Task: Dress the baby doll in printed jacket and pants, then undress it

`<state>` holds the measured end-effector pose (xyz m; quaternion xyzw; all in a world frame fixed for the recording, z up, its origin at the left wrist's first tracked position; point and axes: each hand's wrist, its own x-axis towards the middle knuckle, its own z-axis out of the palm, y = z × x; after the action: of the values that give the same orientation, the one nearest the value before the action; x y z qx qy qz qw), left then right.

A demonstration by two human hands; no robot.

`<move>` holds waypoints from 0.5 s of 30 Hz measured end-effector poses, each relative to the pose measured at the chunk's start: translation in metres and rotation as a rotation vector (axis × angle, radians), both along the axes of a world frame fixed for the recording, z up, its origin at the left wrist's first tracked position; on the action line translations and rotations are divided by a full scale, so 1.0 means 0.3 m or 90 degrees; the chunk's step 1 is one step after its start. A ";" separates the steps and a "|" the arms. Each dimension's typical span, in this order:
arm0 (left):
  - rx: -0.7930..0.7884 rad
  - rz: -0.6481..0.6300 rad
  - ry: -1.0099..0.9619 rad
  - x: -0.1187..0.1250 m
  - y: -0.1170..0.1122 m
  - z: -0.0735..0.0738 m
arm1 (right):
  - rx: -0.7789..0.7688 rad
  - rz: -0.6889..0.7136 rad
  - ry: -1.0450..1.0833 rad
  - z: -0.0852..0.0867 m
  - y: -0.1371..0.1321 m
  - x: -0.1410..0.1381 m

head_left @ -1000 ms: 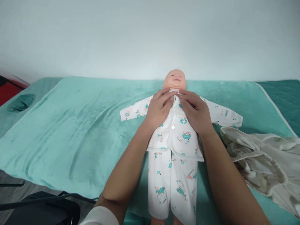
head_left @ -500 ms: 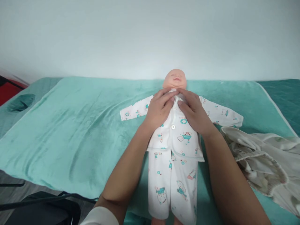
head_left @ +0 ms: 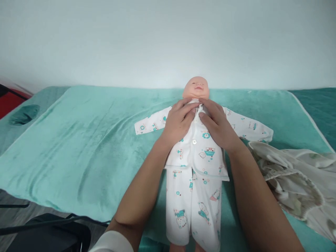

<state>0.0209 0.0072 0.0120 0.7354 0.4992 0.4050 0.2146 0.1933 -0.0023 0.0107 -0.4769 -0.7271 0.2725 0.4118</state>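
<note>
A baby doll lies on its back on a teal blanket, dressed in a white printed shirt and matching trousers. My left hand and my right hand both rest on the doll's upper chest just below its chin. Their fingers are pinched together on the shirt's front edges at the collar. One white button shows lower on the shirt front, between my wrists.
A crumpled cream cloth lies to the right of the doll. A dark object sits at the lower left off the bed edge. A pale wall runs behind the bed; something red shows at the far left.
My right hand has shifted slightly, its fingers curling in tighter at the collar. The doll and my left hand have hardly moved.
</note>
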 end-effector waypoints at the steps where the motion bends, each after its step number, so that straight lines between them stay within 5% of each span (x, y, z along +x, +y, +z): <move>1: -0.001 0.000 0.004 0.000 0.000 0.001 | 0.000 -0.002 -0.001 0.000 0.000 0.000; 15: 0.004 -0.012 -0.057 -0.002 -0.012 0.011 | 0.042 -0.039 0.105 -0.024 0.006 -0.009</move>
<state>0.0203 0.0035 0.0153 0.7219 0.4811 0.4367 0.2381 0.1907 -0.0004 0.0035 -0.4613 -0.6845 0.2737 0.4938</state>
